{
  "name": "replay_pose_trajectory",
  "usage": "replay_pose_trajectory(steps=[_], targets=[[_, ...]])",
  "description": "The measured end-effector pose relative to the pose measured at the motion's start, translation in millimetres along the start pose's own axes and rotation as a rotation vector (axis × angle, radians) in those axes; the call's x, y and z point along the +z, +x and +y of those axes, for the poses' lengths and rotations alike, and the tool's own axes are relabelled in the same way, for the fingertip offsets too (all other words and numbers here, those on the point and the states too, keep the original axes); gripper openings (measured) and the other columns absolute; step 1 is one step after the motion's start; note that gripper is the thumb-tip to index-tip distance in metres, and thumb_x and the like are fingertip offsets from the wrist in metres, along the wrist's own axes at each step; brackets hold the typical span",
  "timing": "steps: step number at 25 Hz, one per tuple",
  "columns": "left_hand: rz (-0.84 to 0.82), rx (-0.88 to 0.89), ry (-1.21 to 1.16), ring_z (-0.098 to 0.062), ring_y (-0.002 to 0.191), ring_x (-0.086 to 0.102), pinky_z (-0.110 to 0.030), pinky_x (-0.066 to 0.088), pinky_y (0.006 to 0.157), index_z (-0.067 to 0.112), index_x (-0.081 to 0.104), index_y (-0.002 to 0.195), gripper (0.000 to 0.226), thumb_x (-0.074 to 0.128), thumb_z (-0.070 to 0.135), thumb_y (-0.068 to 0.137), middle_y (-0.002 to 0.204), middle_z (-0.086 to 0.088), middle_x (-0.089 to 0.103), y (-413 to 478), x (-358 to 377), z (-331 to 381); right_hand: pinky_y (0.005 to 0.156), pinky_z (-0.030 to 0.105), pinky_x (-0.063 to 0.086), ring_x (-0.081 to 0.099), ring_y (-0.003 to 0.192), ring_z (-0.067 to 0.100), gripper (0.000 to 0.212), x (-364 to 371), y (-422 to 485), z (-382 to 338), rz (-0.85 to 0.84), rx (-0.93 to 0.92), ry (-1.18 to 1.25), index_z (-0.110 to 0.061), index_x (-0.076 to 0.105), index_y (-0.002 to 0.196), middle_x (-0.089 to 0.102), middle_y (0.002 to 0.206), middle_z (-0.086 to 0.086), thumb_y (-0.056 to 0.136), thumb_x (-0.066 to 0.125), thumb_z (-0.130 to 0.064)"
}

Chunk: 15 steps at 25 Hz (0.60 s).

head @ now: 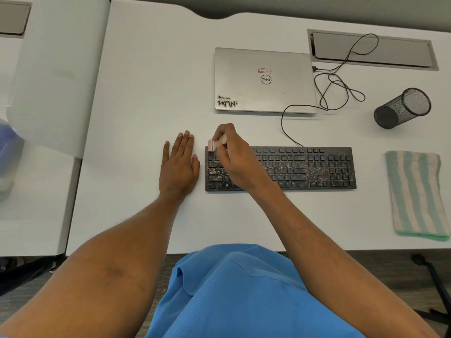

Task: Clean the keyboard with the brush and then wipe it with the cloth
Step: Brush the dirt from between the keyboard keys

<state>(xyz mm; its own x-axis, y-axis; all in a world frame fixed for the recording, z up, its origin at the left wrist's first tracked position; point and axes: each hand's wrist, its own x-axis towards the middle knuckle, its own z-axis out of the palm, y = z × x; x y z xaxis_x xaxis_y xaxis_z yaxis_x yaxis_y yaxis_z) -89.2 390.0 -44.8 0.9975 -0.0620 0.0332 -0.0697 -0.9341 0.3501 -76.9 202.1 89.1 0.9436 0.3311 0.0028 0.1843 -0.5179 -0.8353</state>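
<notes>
One black keyboard (305, 169) lies on the white desk (146, 93), its keys speckled with pale crumbs. There is one brush (214, 143), small and pale pink. The person's right hand (234, 157) holds it with fingers curled round the handle, and its head rests on the keyboard's far left corner. The left hand (179, 164) lies flat on the desk just left of the keyboard, palm down, fingers straight and holding nothing. One cloth (415, 193), striped green and cream, lies folded to the right of the keyboard, apart from it.

Beyond the keyboard sits one closed silver laptop (264, 80) with stickers on its lid. One black cable (341, 79) runs from the keyboard's far edge and loops beside the laptop. One black mesh cup (402, 107) lies on its side, beyond the keyboard and to its right. One grey metal hatch (371, 48) is set into the desk farther back.

A second white desk (36, 191) adjoins well to the left of the keyboard. Nearer than the keyboard, past the desk edge, are a blue garment (244, 289) and dark flooring.
</notes>
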Motion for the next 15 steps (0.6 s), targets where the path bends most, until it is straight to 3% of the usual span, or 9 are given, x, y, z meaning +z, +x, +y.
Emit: replay_pose_trajectory(steps=[2, 5, 8, 12, 15], targets=[[0.008, 0.001, -0.002, -0.018, 0.162, 0.018, -0.047, 0.006, 0.133, 0.010, 0.031, 0.165, 0.062, 0.029, 0.030, 0.106, 0.173, -0.006, 0.028, -0.1, -0.2, 0.4, 0.062, 0.013, 0.032, 0.048, 0.070, 0.004, 0.012, -1.5, 1.0, 0.5, 0.028, 0.007, 0.009, -0.010, 0.046, 0.113, 0.054, 0.089, -0.004, 0.102, 0.042, -0.006], [0.002, 0.000, 0.002, -0.018, 0.162, 0.017, -0.046, 0.005, 0.133, 0.010, 0.030, 0.166, 0.063, 0.028, 0.030, 0.106, 0.174, -0.005, 0.027, 0.0, -0.3, 0.0, 0.059, 0.013, 0.031, 0.048, 0.066, 0.001, 0.012, -0.9, -1.8, 1.9, -0.012, 0.028, -0.003, -0.010, 0.046, 0.114, 0.048, 0.079, -0.014, 0.103, 0.042, -0.007], [-0.002, -0.001, 0.002, -0.017, 0.163, 0.017, -0.046, 0.005, 0.133, 0.010, 0.029, 0.166, 0.063, 0.027, 0.031, 0.106, 0.174, -0.005, 0.026, 0.0, -0.4, 0.3, 0.056, 0.017, 0.028, 0.043, 0.061, 0.005, 0.009, -0.9, -2.8, 4.8, -0.038, 0.044, -0.012, -0.012, 0.045, 0.110, 0.045, 0.074, -0.012, 0.102, 0.042, -0.009], [0.003, -0.001, 0.000, -0.017, 0.162, 0.017, -0.046, 0.006, 0.133, 0.011, 0.029, 0.166, 0.063, 0.029, 0.031, 0.107, 0.174, -0.005, 0.027, -0.1, 0.4, 0.4, 0.057, 0.020, 0.034, 0.044, 0.063, 0.007, 0.006, -6.4, -0.9, 3.3, 0.099, 0.066, 0.059, -0.010, 0.045, 0.108, 0.055, 0.085, 0.006, 0.102, 0.045, -0.013], [0.003, -0.001, 0.004, -0.017, 0.162, 0.017, -0.047, 0.006, 0.133, 0.011, 0.029, 0.166, 0.062, 0.029, 0.031, 0.107, 0.174, -0.005, 0.026, -0.3, 0.6, -0.2, 0.064, 0.011, 0.039, 0.058, 0.074, 0.000, 0.010, -7.1, -2.9, 2.2, 0.188, 0.069, 0.101, -0.003, 0.046, 0.110, 0.060, 0.088, -0.002, 0.104, 0.047, -0.011]])
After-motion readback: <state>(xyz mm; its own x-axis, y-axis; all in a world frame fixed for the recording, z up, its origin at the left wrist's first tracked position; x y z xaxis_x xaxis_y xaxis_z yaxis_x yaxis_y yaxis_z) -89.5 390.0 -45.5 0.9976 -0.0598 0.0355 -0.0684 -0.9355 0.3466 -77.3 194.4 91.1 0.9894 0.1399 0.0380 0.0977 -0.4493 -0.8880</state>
